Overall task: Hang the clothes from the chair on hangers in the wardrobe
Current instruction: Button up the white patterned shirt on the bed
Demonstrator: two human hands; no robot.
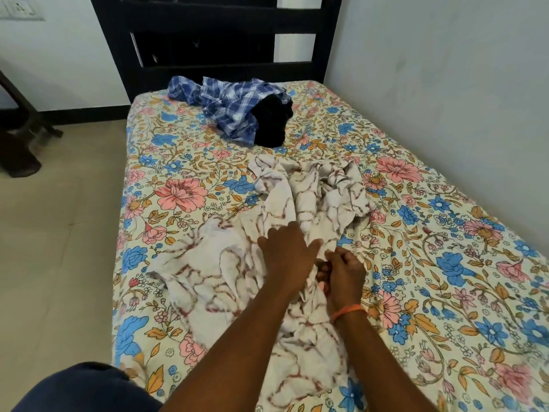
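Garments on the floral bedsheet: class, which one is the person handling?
The crumpled white garment with brown marbling, under both hands; the blue checked shirt and black garment lie untouched near the headboard.

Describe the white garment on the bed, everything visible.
The white garment is a thin, soft-looking cloth with a brownish-red vine-like print. It lies crumpled and spread out along the middle of the flowered bedsheet, bunched toward the far end, its near part running to the bed's near edge. The left hand rests on it with fingers spread; the right hand grips a fold. It lies apart from the blue checked shirt.
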